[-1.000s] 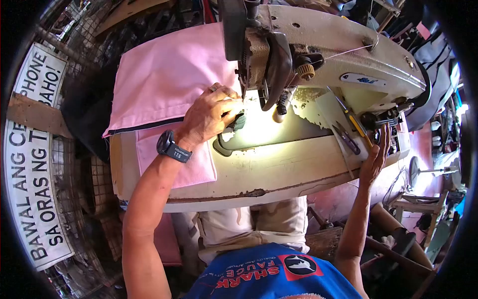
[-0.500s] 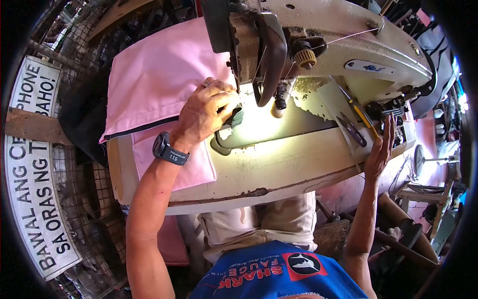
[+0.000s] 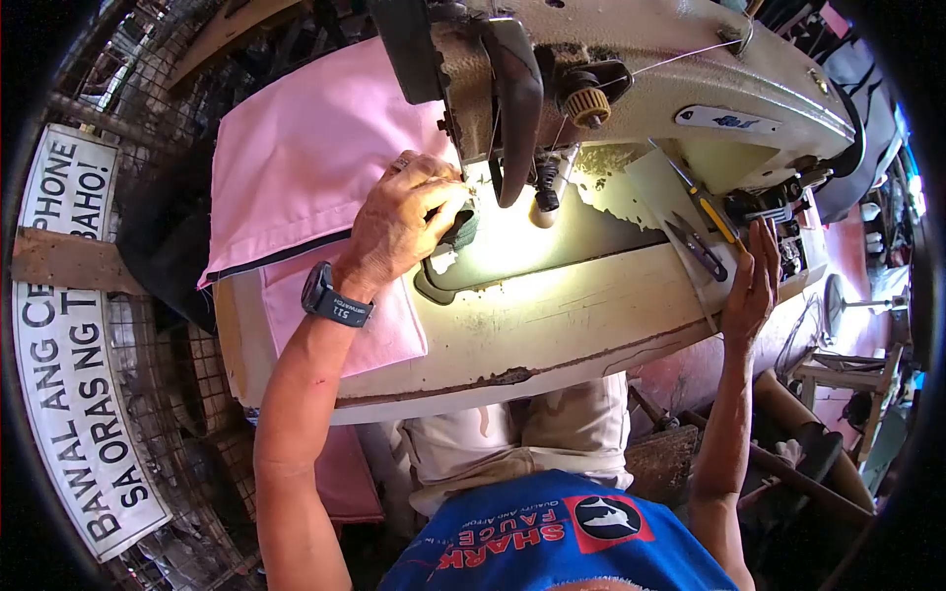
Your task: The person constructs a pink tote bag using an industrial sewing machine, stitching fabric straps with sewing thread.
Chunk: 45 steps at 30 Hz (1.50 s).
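Note:
My left hand (image 3: 404, 217), with a watch at the wrist, is closed at the needle area of the sewing machine (image 3: 631, 74). Its thumb and fingers pinch a small piece of dark green fabric (image 3: 461, 229); part of that piece is hidden by the fingers. Beneath and behind this hand lies pink fabric (image 3: 315, 138) with a dark strip along its lower edge. On the right, my right hand (image 3: 753, 286) is held edge-on with fingers stretched out, nothing visible in it. Close beside it are a yellow-handled cutter (image 3: 717, 217) and dark thread snips (image 3: 702, 254).
The pale sewing table (image 3: 552, 340) has a worn front edge just before my lap. A lit lamp (image 3: 542, 212) shines under the machine arm. Wire mesh and a lettered sign (image 3: 69, 355) stand at the left. A fan (image 3: 843, 307) is at the far right.
The view has shifted slightly, with the machine head now a little higher and further left. Both hands keep nearly the same pose and place on the table.

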Each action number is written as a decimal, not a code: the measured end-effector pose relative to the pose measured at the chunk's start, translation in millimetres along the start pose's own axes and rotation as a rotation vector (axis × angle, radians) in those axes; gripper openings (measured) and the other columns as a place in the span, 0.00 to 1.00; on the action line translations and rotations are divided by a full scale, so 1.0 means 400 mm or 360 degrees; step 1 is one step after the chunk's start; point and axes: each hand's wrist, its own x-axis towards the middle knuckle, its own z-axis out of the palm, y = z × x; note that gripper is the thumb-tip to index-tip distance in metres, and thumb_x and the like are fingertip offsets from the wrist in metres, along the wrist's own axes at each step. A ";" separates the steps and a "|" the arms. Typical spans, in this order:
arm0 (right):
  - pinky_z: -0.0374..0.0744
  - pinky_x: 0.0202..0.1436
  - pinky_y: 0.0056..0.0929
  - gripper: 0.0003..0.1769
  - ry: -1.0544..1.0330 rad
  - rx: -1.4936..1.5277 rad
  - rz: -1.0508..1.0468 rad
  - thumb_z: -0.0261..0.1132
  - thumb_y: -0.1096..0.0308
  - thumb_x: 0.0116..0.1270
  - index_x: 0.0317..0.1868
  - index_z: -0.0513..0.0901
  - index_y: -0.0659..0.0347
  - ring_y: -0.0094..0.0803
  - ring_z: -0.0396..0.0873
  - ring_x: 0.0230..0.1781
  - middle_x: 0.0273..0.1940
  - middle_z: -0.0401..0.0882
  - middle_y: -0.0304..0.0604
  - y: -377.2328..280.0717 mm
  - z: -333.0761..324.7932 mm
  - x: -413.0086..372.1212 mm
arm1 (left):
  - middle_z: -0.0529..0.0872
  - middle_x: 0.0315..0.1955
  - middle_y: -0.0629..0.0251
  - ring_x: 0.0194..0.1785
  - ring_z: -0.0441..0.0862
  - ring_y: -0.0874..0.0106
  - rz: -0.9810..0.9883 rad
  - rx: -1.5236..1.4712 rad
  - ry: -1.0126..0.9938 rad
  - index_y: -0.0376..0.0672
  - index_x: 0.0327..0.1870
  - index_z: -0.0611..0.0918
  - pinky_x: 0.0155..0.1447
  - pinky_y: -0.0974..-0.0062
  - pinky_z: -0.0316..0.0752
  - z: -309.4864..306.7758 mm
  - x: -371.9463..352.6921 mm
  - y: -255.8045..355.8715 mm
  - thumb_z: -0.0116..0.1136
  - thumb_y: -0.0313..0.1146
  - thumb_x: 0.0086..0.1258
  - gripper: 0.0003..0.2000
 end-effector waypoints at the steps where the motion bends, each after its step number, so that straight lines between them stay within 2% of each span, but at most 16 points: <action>1: 0.66 0.78 0.41 0.23 0.0021 0.0012 -0.0011 0.50 0.65 0.84 0.70 0.78 0.66 0.47 0.70 0.76 0.73 0.74 0.53 -0.003 0.001 0.001 | 0.87 0.44 0.63 0.52 0.83 0.61 0.0009 -0.0008 -0.0021 0.41 0.39 0.88 0.59 0.63 0.80 0.001 0.000 -0.003 0.69 0.25 0.61 0.06; 5: 0.66 0.77 0.41 0.22 0.0064 0.0012 -0.0007 0.53 0.64 0.83 0.70 0.80 0.62 0.45 0.72 0.75 0.71 0.76 0.50 0.007 0.005 -0.004 | 0.87 0.44 0.62 0.53 0.83 0.61 0.0056 -0.0041 -0.0069 0.39 0.39 0.88 0.60 0.63 0.80 -0.003 -0.007 0.002 0.68 0.24 0.61 0.06; 14: 0.66 0.78 0.41 0.22 0.0084 0.0091 -0.0027 0.53 0.64 0.83 0.70 0.80 0.62 0.45 0.71 0.75 0.72 0.76 0.50 0.005 0.008 -0.004 | 0.86 0.43 0.61 0.53 0.84 0.60 0.0180 -0.0081 -0.0054 0.38 0.40 0.87 0.61 0.64 0.79 -0.013 -0.016 0.026 0.66 0.23 0.59 0.08; 16: 0.67 0.78 0.41 0.22 0.0064 0.0046 -0.0042 0.51 0.65 0.84 0.70 0.79 0.65 0.46 0.71 0.75 0.72 0.75 0.52 -0.001 0.004 -0.001 | 0.85 0.44 0.61 0.53 0.83 0.60 0.0182 -0.0069 -0.0069 0.38 0.40 0.86 0.61 0.63 0.78 -0.010 -0.018 0.025 0.65 0.23 0.59 0.08; 19: 0.67 0.78 0.41 0.23 0.0047 0.0004 -0.0045 0.50 0.66 0.84 0.71 0.78 0.67 0.48 0.71 0.75 0.72 0.74 0.54 -0.001 0.003 -0.002 | 0.83 0.35 0.58 0.44 0.80 0.58 0.0260 -0.0117 -0.0001 0.35 0.36 0.86 0.52 0.62 0.77 -0.016 -0.018 0.037 0.66 0.24 0.60 0.05; 23: 0.67 0.78 0.43 0.24 0.0142 0.0003 -0.0140 0.50 0.65 0.84 0.72 0.75 0.66 0.50 0.71 0.74 0.71 0.75 0.55 -0.012 0.000 0.009 | 0.83 0.36 0.57 0.45 0.80 0.58 0.0307 -0.0112 0.0038 0.35 0.37 0.85 0.57 0.61 0.75 -0.009 -0.024 0.039 0.65 0.24 0.58 0.07; 24: 0.67 0.78 0.43 0.23 0.0148 -0.0006 -0.0205 0.51 0.64 0.84 0.72 0.75 0.65 0.50 0.71 0.74 0.71 0.75 0.53 -0.008 -0.005 0.018 | 0.84 0.38 0.56 0.48 0.81 0.57 0.0284 -0.0105 -0.0011 0.35 0.37 0.85 0.59 0.60 0.75 -0.010 -0.027 0.036 0.65 0.24 0.58 0.07; 27: 0.67 0.77 0.45 0.22 0.0246 0.0004 -0.0362 0.55 0.63 0.83 0.71 0.76 0.64 0.50 0.71 0.73 0.71 0.75 0.50 0.022 -0.034 0.073 | 0.83 0.45 0.58 0.58 0.80 0.59 0.0351 0.0023 -0.0086 0.38 0.39 0.85 0.66 0.61 0.74 -0.014 -0.030 0.026 0.65 0.26 0.61 0.07; 29: 0.69 0.75 0.45 0.21 0.0406 0.0064 -0.0414 0.55 0.62 0.83 0.69 0.77 0.64 0.50 0.72 0.73 0.70 0.77 0.50 0.026 -0.067 0.146 | 0.84 0.43 0.58 0.56 0.81 0.58 0.0324 -0.0048 -0.0046 0.36 0.38 0.85 0.66 0.60 0.75 -0.011 -0.029 0.024 0.65 0.25 0.61 0.06; 31: 0.69 0.76 0.42 0.21 0.0583 -0.0134 -0.0449 0.52 0.66 0.83 0.70 0.77 0.62 0.47 0.74 0.72 0.69 0.78 0.50 0.040 -0.124 0.252 | 0.85 0.41 0.57 0.54 0.81 0.57 0.0328 -0.0069 -0.0033 0.35 0.37 0.86 0.65 0.60 0.75 -0.009 -0.028 0.021 0.66 0.24 0.61 0.05; 33: 0.71 0.75 0.40 0.21 0.0594 -0.0301 -0.0559 0.55 0.65 0.83 0.70 0.78 0.60 0.43 0.75 0.71 0.68 0.80 0.49 0.043 -0.195 0.382 | 0.85 0.42 0.58 0.54 0.82 0.57 0.0360 -0.0040 -0.0044 0.36 0.37 0.86 0.64 0.61 0.76 -0.010 -0.025 0.019 0.66 0.24 0.62 0.05; 35: 0.71 0.74 0.38 0.20 0.0491 -0.0347 -0.0481 0.56 0.64 0.83 0.69 0.79 0.59 0.41 0.76 0.70 0.67 0.80 0.48 0.100 -0.229 0.516 | 0.85 0.42 0.58 0.53 0.82 0.58 0.0283 -0.0078 -0.0058 0.36 0.38 0.86 0.62 0.62 0.78 -0.006 -0.024 0.010 0.66 0.25 0.62 0.05; 37: 0.75 0.72 0.41 0.20 0.0340 -0.0434 -0.0528 0.56 0.60 0.83 0.67 0.81 0.58 0.45 0.78 0.68 0.66 0.80 0.50 0.229 -0.241 0.688 | 0.85 0.43 0.60 0.53 0.82 0.59 0.0234 -0.0106 -0.0065 0.37 0.38 0.86 0.61 0.62 0.78 -0.002 -0.021 -0.001 0.66 0.26 0.62 0.06; 39: 0.77 0.68 0.39 0.22 0.0128 -0.1028 -0.0906 0.53 0.55 0.84 0.66 0.82 0.58 0.44 0.82 0.63 0.63 0.83 0.50 0.366 -0.232 0.835 | 0.85 0.45 0.62 0.54 0.82 0.61 0.0220 -0.0125 -0.0088 0.39 0.40 0.87 0.61 0.62 0.78 0.001 -0.021 -0.013 0.66 0.27 0.62 0.07; 42: 0.77 0.64 0.36 0.25 -0.0486 -0.0696 0.0239 0.50 0.51 0.85 0.66 0.82 0.57 0.43 0.85 0.56 0.58 0.86 0.50 0.316 -0.148 0.915 | 0.85 0.45 0.63 0.52 0.83 0.61 0.0283 -0.0096 -0.0051 0.40 0.41 0.87 0.59 0.62 0.79 -0.002 -0.019 -0.011 0.66 0.27 0.62 0.07; 45: 0.77 0.62 0.35 0.24 -0.0619 -0.0472 0.0136 0.50 0.52 0.84 0.66 0.82 0.57 0.44 0.86 0.52 0.55 0.87 0.52 0.349 -0.134 0.923 | 0.86 0.44 0.63 0.52 0.83 0.62 0.0291 -0.0060 -0.0046 0.40 0.41 0.87 0.59 0.62 0.79 -0.002 -0.017 -0.016 0.67 0.26 0.62 0.08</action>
